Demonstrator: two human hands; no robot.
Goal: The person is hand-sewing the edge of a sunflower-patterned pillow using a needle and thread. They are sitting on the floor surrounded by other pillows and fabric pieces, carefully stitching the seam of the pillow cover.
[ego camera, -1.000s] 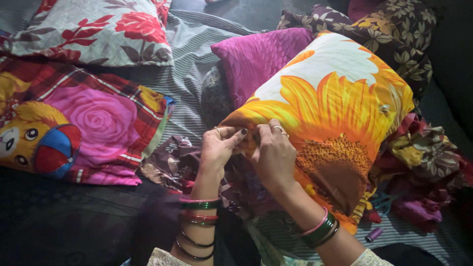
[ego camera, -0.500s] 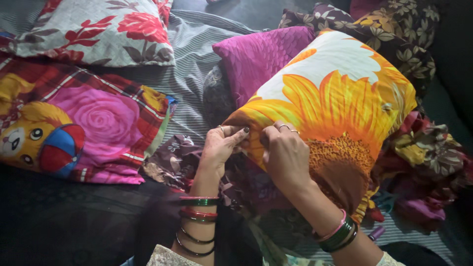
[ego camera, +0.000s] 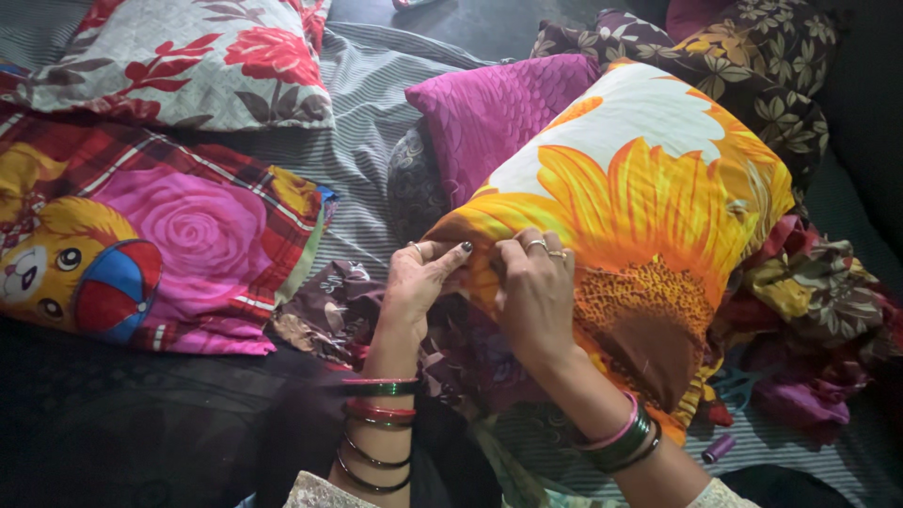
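Pinching sunflower pillow point(ego camera: 649, 188), lying diagonally.

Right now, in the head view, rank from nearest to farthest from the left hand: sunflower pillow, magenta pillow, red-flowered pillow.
1. Sunflower pillow: touched by the left hand, on its right.
2. Magenta pillow: just beyond, up-right.
3. Red-flowered pillow: far top left.

Striped sheet point(ego camera: 362, 160) open at left, magenta cushion point(ego camera: 489, 113) crowding sunflower pillow point(ego camera: 649, 207)
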